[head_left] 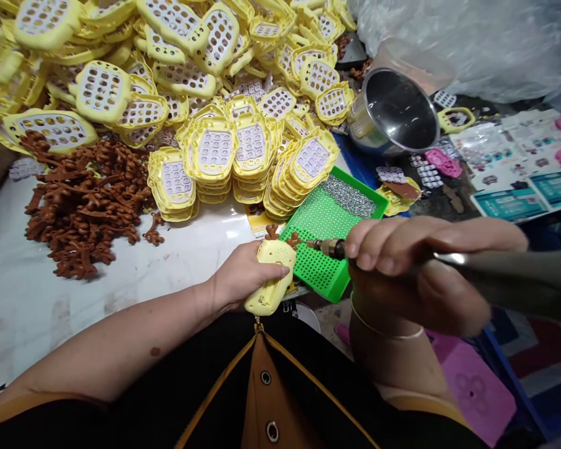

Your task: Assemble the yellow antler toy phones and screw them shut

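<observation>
Partly behind yellow toy (267, 292), left hand (243, 272)

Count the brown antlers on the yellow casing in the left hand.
2: the left antler, at the top left of the yellow casing, and the right antler, at its top right, near the screwdriver.

head-worn view, facing forward and down, close above both hands
</observation>
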Tool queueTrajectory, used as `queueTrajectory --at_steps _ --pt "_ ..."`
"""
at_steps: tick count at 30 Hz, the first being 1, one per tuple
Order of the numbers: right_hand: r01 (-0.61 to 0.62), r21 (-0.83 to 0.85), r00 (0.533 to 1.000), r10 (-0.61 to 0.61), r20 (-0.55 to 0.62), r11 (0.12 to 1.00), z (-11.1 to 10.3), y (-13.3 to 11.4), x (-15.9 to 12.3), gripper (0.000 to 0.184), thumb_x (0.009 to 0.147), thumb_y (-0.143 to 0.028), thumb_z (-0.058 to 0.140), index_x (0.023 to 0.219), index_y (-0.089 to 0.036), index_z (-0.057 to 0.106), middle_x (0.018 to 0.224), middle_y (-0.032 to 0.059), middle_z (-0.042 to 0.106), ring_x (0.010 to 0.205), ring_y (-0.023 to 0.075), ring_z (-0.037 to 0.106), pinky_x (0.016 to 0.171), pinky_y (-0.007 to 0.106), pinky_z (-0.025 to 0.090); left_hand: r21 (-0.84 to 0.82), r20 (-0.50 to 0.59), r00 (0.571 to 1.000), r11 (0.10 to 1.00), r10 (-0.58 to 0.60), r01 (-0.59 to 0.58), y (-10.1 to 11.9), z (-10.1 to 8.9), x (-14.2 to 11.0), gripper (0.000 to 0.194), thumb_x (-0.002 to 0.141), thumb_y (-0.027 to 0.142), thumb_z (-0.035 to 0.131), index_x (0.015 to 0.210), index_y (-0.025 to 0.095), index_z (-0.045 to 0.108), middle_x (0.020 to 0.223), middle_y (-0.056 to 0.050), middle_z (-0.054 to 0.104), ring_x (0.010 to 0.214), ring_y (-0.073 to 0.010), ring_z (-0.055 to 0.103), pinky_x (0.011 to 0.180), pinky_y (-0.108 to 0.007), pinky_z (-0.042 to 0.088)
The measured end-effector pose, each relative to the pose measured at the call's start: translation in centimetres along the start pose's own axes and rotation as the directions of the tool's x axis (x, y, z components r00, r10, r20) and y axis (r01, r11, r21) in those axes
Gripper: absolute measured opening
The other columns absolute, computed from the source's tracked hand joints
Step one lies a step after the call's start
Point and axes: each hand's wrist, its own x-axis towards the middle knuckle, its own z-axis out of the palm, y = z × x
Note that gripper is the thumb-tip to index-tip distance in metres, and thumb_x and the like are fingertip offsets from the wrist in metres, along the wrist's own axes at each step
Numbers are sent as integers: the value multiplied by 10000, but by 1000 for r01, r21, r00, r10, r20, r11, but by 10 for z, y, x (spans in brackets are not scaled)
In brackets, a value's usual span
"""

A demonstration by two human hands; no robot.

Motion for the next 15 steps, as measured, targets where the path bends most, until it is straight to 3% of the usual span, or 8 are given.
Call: queueTrajectory --at_steps 4,10,15 --pt "-71 79 994 64 84 994 18 -19 -4 127 770 -244 662 897 -242 662 502 -33 522 440 142 514 444 334 481 31 22 996 995 90 -91 -2 0 0 203 632 117 695 822 149 630 721 11 648 626 -120 584 643 -262 471" --pt "-90 125 974 61 220 988 20 -8 -8 167 785 -222 636 952 -231 636 574 -24 562 490 144 566 497 347 513 52 40 991 990 128 -130 -7 -2 1 182 627 141 705 785 155 617 707 24 627 638 -108 560 647 -242 449" --pt "-92 117 965 60 256 989 21 -8 -4 193 771 -198 643 963 -215 644 582 -20 570 487 147 582 495 340 513 36 56 992 993 109 -111 -6 -3 2 211 616 158 718 800 160 615 732 8 640 653 -126 578 639 -247 450"
